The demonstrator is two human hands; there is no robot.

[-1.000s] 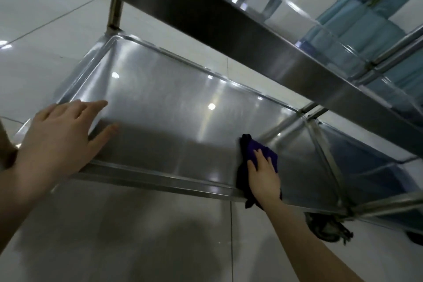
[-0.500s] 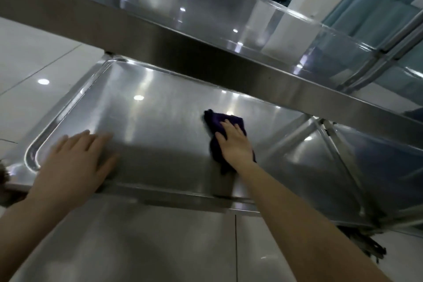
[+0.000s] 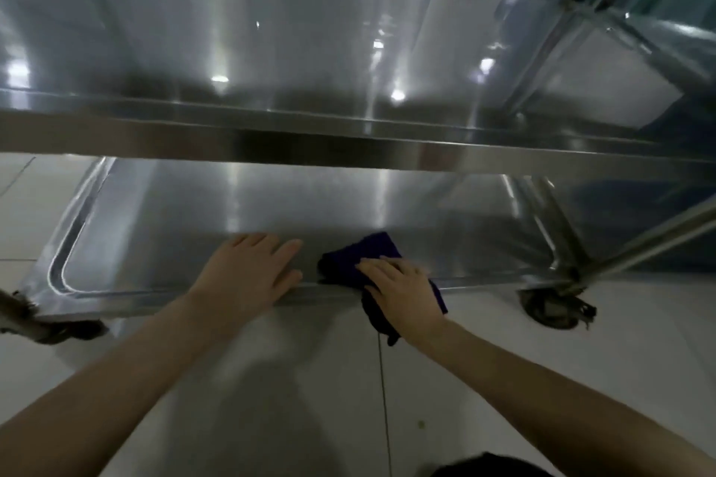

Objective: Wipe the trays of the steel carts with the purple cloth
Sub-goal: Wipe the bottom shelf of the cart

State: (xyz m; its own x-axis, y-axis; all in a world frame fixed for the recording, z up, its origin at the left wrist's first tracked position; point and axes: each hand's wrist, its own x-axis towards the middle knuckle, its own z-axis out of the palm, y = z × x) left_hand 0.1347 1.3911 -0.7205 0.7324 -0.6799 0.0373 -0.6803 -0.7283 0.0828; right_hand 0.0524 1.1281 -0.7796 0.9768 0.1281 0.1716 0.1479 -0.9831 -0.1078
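The steel cart's lower tray [image 3: 162,228] lies low in front of me, under its upper tray [image 3: 271,50]. The purple cloth [image 3: 358,256] is bunched at the lower tray's front rim, part of it hanging over the edge. My right hand [image 3: 403,292] presses flat on the cloth with straight fingers. Just left of it, my left hand [image 3: 248,275] rests flat on the front rim, fingers spread on the tray's surface.
The upper tray's front edge [image 3: 348,151] runs across the view above my hands. A second steel cart [image 3: 620,62] adjoins at the right. Castor wheels [image 3: 554,308] stand on the white tiled floor [image 3: 271,379], another wheel at the left corner [image 3: 58,329].
My right hand has pulled the cloth from the tray's middle back to the front rim. The left hand now sits closer to the right one, and my view has risen above the upper tray.
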